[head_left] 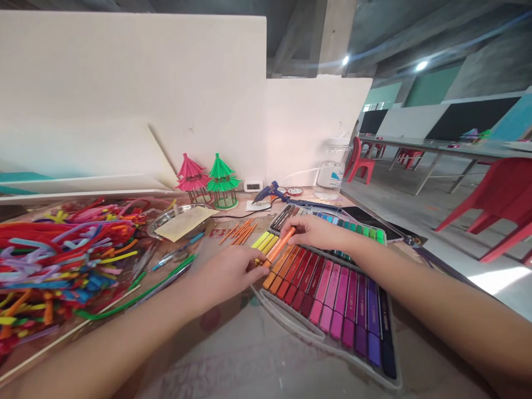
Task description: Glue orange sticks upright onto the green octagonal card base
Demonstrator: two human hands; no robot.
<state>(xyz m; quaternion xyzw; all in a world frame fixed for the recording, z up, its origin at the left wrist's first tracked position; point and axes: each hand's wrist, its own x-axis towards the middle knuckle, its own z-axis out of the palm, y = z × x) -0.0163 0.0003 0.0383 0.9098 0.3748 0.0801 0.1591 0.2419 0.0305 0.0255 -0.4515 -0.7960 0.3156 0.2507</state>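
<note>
A marker case (328, 338) lies opened on the table, holding a row of markers from yellow through red and pink to dark blue. Over its yellow-orange end, an orange marker (279, 247) is tilted between my hands. My right hand (305, 230) pinches its upper end with closed fingers. The fingertips of my left hand (239, 269) close around its lower end. Just beyond my left hand sits a small pile of orange sticks (239, 231). Green and blue markers (361, 228) fill the far half of the case, partly behind my right forearm.
Pipe cleaners (70, 255) heap up on the left, beside a metal tray (155, 227) with yellow paper. Pink (193, 174) and green (223, 180) pagoda models, a clock (252, 186), a blue glue gun (270, 191) and a clear jug (330, 172) stand along the back.
</note>
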